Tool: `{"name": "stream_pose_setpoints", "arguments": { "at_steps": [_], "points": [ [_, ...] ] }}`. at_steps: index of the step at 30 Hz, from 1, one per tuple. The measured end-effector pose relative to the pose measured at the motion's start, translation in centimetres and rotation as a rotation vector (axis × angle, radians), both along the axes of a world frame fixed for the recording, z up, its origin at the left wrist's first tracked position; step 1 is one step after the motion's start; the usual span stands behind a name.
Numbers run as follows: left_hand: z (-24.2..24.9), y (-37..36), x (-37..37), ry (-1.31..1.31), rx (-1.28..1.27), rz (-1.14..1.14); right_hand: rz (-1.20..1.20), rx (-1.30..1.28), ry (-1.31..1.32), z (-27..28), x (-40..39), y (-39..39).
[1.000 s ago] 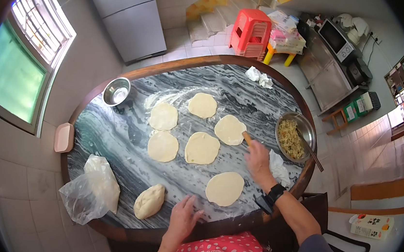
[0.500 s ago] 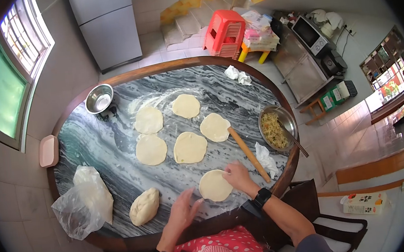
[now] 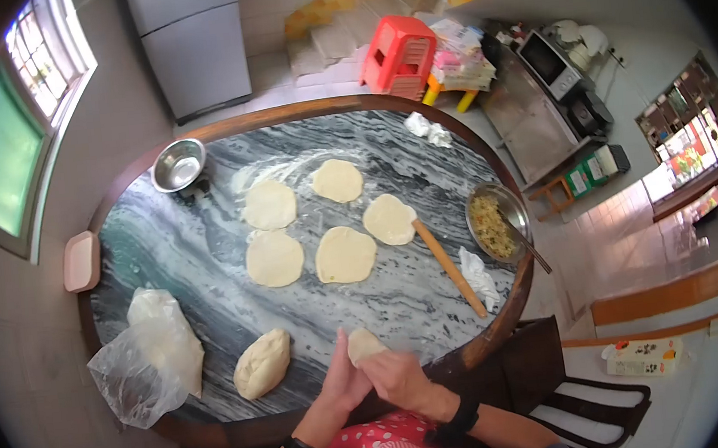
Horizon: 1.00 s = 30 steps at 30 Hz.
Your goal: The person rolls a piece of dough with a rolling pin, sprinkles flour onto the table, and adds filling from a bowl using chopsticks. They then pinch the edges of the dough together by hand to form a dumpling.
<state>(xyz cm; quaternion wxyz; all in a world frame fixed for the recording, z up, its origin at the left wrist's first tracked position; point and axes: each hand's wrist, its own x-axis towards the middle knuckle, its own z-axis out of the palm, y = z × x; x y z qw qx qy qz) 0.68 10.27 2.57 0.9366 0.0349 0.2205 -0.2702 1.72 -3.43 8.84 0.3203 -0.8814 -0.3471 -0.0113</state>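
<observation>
A flat dough round [image 3: 365, 345] is lifted off the marble near the table's front edge and partly hidden by my hands. My right hand [image 3: 402, 382], blurred, is closed on it, fingers over its near side. My left hand [image 3: 345, 382] cups the dough from the left, its fingers pointing up; the contact is partly covered. Several more dough rounds, such as one front-centre [image 3: 346, 255] and one at the left [image 3: 275, 260], lie flat beyond my hands. To the left sits a thick lump of dough [image 3: 263, 364]. A wooden rolling pin [image 3: 450, 268] touches the rightmost round.
A metal bowl of shredded filling [image 3: 522, 206] with chopsticks stands at the right edge. Crumpled white paper [image 3: 477, 278] lies beside the pin. A small steel bowl [image 3: 179, 165] is at the back left, and a clear plastic bag [image 3: 149, 356] at the front left.
The dough round has left the marble and is now folded or bunched between my hands. My hands have come together toward my body. The view has shifted slightly.
</observation>
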Motion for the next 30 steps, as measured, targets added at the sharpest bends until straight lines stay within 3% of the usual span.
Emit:
{"name": "stream_pose_setpoints", "arguments": {
  "at_steps": [3,7,11,13,15,17,21,24,26,27,29,30],
  "points": [
    [0.2,0.9,-1.1,0.105,0.114,0.009,0.106,-0.023,0.025,1.3,-0.9,1.7],
    [0.7,2.8,-2.8,0.140,0.052,0.106,0.282,-0.048,0.128,3.5,-0.4,3.5],
    [2.6,5.5,-4.4,0.027,0.017,0.289,0.503,-0.023,0.086,6.4,0.9,5.7],
    [4.2,7.2,-5.9,-0.013,0.032,0.517,0.421,0.155,0.051,8.4,2.3,7.6],
    [5.1,9.2,-8.7,-0.017,0.063,0.583,0.463,0.207,0.040,9.0,4.1,9.8],
    [5.0,11.2,-12.3,-0.200,-0.303,0.782,0.476,0.177,0.043,8.7,5.6,12.3],
    [10.0,14.1,-17.4,-0.238,-0.184,1.056,0.599,0.247,0.132,7.6,5.7,18.7],
    [9.8,16.5,-21.2,-0.156,-0.064,1.115,0.666,0.268,0.218,6.1,4.0,24.4],
    [9.1,18.3,-23.0,-0.153,-0.056,1.201,0.672,0.131,0.223,4.9,2.8,28.2],
    [8.9,19.4,-23.4,-0.136,0.539,1.072,0.711,0.075,0.239,3.5,2.4,30.4],
    [9.1,21.8,-24.2,-0.012,0.134,1.293,0.705,0.016,0.211,-0.3,1.7,34.4],
    [10.5,23.0,-24.3,0.085,0.321,1.248,0.719,-0.216,0.217,0.4,1.8,35.9]
  ]
}}
